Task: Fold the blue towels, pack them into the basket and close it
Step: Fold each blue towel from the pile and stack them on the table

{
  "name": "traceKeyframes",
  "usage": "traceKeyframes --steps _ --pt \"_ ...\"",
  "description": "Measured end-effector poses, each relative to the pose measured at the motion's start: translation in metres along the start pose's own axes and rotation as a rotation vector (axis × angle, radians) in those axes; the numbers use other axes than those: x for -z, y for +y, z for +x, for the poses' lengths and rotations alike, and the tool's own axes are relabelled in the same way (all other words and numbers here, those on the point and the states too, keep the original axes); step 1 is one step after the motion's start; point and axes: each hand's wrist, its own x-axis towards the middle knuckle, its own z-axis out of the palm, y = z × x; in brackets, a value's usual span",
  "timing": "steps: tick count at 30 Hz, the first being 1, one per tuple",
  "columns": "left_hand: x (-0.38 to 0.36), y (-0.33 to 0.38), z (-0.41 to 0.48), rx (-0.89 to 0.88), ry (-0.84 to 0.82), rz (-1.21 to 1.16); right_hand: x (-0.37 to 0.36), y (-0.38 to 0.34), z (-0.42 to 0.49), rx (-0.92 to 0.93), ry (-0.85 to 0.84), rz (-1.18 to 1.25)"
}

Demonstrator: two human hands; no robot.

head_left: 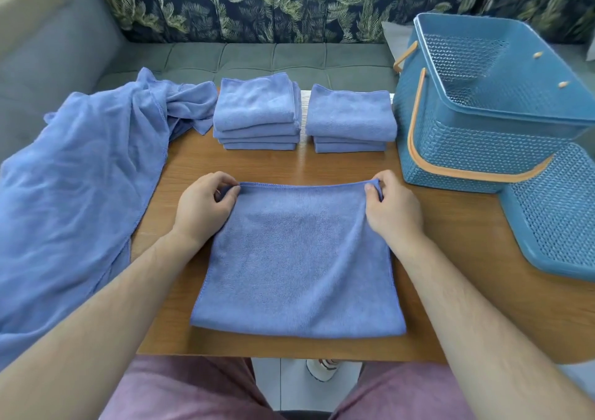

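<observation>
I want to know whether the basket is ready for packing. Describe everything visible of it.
The basket is blue plastic with woven-pattern, perforated walls and a smooth rim. It stands open on the right far part of the wooden table; the inside that shows holds nothing. Two tan handles hang lowered against its sides. Its lid lies beside its near right corner, seemingly touching it.

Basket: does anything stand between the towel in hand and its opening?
Nothing visible does. The basket stands open, right of the towel, with its lid lying off on the table, nearer the person.
</observation>
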Motion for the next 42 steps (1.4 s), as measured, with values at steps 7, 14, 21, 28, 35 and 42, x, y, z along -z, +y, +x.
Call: traceKeyframes --steps 7,14,21,28,35,42 --pt "-0.011 0.001 0.004 -0.011 -0.008 0.075 -0.008 -0.016 -0.003 -0.074 0.017 -0.239" --pt "-0.011 -0.008 0.002 -0.107 0.078 0.041 -0.023 -0.002 -0.011 0.165 0.321 -0.136" --pt "-0.008 -0.005 0.004 -0.045 0.025 -0.061 -0.024 -0.001 -0.007 0.166 0.263 -0.031" --pt "-0.008 -0.006 0.006 0.051 0.016 -0.140 -0.019 0.002 -0.008 0.081 0.236 0.207" --pt "-0.005 -0.006 0.006 0.077 0.000 -0.106 -0.005 0.002 -0.008 -0.064 0.177 0.514" --pt "0.027 0.013 0.005 0.140 -0.056 -0.195 0.028 -0.005 -0.005 -0.128 -0.072 0.535"
